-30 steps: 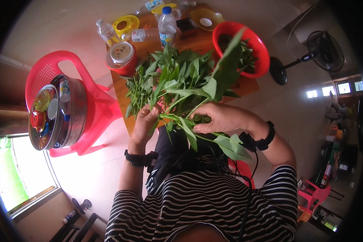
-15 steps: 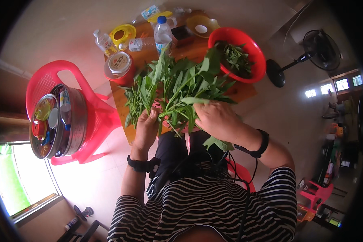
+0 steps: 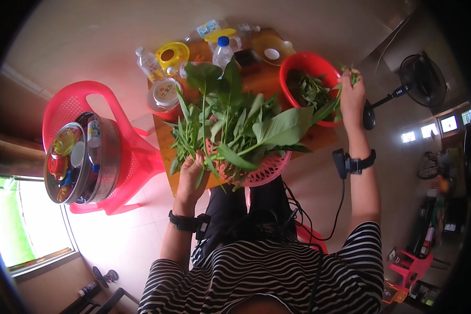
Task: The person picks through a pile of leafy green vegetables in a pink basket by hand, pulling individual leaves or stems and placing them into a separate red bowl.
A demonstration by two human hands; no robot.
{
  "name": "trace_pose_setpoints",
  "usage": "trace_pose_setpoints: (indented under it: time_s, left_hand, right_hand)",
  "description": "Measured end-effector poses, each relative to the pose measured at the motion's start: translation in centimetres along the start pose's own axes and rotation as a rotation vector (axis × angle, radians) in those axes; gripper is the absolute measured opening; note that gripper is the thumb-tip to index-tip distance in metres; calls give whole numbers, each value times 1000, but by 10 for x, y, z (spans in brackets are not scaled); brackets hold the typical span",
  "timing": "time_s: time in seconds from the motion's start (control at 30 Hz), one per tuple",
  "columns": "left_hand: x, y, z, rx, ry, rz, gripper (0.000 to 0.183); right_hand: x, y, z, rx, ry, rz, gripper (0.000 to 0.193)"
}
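A large heap of leafy greens (image 3: 246, 120) fills a pink slotted basket (image 3: 267, 174) in front of me, its leaves hanging over the rim. At the near left side of the heap, my left hand (image 3: 192, 174) is closed on some green stems. My right hand (image 3: 352, 94) is raised at the right, beside the rim of a red basin (image 3: 285, 78), with its fingers closed on a sprig of greens (image 3: 329, 107) whose leaf hangs down by the rim. More picked greens (image 3: 309, 91) lie inside the basin.
On the wooden table (image 3: 167, 157) stand a red-and-white tub (image 3: 166, 93), a blue-capped bottle (image 3: 223, 51) and a yellow ring-shaped lid (image 3: 174, 54). A pink chair (image 3: 133, 157) at left carries a metal pot (image 3: 107, 157). A black fan (image 3: 421, 81) stands at right.
My right hand has moved from the heap out to the right, up to the basin's rim, carrying a sprig. My left hand stays at the heap. More of the pink basket shows now.
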State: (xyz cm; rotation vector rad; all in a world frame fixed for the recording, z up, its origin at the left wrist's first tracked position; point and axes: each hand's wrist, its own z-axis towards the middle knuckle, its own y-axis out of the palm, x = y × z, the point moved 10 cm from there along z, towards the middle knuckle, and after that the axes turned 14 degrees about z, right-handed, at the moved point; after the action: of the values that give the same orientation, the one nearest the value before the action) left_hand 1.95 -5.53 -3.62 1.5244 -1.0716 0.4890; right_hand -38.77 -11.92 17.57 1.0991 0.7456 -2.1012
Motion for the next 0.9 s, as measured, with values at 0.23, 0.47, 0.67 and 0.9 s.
trace_pose_setpoints:
  time_s: [0.23, 0.47, 0.67, 0.9]
  left_hand:
    - [9, 31, 3, -155, -13, 16, 24]
    - [-8, 8, 1, -292, -81, 98, 25]
    - [-6, 8, 4, -250, -86, 181, 18]
    - [1, 13, 1, -311, -6, 230, 22]
  right_hand:
    - [149, -3, 59, -312, -9, -838, 65]
    - [74, 35, 17, -378, -117, -413, 42]
    - [-134, 90, -84, -756, -575, -176, 32]
    - [-118, 120, -139, -1085, -519, -328, 18]
